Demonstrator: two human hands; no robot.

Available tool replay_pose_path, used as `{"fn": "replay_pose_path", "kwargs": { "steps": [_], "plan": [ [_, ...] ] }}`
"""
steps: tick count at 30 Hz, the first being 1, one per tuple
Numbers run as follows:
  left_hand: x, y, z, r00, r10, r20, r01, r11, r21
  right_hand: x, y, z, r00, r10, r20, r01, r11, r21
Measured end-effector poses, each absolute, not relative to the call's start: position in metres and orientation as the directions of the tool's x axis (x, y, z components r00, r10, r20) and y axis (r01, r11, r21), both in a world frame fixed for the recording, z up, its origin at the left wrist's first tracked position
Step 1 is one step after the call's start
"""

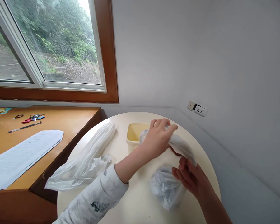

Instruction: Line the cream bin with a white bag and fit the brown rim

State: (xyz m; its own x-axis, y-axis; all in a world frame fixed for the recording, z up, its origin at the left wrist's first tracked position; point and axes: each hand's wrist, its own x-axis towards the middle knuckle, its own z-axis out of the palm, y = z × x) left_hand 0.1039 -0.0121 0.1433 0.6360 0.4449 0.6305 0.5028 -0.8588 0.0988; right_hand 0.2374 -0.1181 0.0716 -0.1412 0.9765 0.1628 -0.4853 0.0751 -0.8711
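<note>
A white plastic bag (183,146) is stretched and twisted between my hands above the round table. My left hand (160,134) reaches across from the left, fingers wrapped around the bag near the yellow tub. At the bag's lower end my right hand (192,179) pinches it between closed fingers. Just below and left of the right hand is a bunched-up, slightly blurred plastic bag (165,188); whether the hand touches it I cannot tell. The open pale-yellow tub (133,142) stands behind my left wrist. White plastic lies at its right edge, partly covered by the hand.
A long translucent plastic bag (88,160) lies along the left of the round table (140,205). A brown curved edge (175,151) shows under the stretched bag. The wooden desk (67,115) at left bears papers (30,152), a pen (25,127) and keys (34,118).
</note>
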Motion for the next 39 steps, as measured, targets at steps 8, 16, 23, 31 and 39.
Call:
{"fn": "replay_pose_path", "kwargs": {
  "steps": [8, 16, 23, 31, 39],
  "plan": [
    [0.073, -0.031, 0.132, 0.479, 0.67, 0.567, 0.351, -0.738, 0.576, 0.235, -0.099, 0.12, 0.373, 0.916, 0.15, -0.676, 0.378, -0.633],
    [0.08, -0.061, 0.108, 0.692, 0.653, 0.307, 0.332, -0.666, 0.668, 0.204, -0.069, 0.131, 0.281, 0.934, 0.221, -0.58, 0.349, -0.736],
    [0.076, -0.038, 0.11, 0.702, 0.691, 0.172, 0.313, -0.516, 0.797, 0.222, -0.061, 0.147, 0.061, 0.966, 0.253, -0.519, 0.247, -0.819],
    [0.053, -0.01, 0.188, 0.622, 0.739, 0.258, 0.322, -0.541, 0.777, 0.263, -0.041, 0.194, 0.246, 0.892, 0.379, -0.335, 0.445, -0.831],
    [0.036, 0.047, 0.205, 0.501, 0.767, 0.401, 0.274, -0.58, 0.767, 0.252, -0.001, 0.203, 0.186, 0.904, 0.384, -0.445, 0.426, -0.788]
  ]
}}
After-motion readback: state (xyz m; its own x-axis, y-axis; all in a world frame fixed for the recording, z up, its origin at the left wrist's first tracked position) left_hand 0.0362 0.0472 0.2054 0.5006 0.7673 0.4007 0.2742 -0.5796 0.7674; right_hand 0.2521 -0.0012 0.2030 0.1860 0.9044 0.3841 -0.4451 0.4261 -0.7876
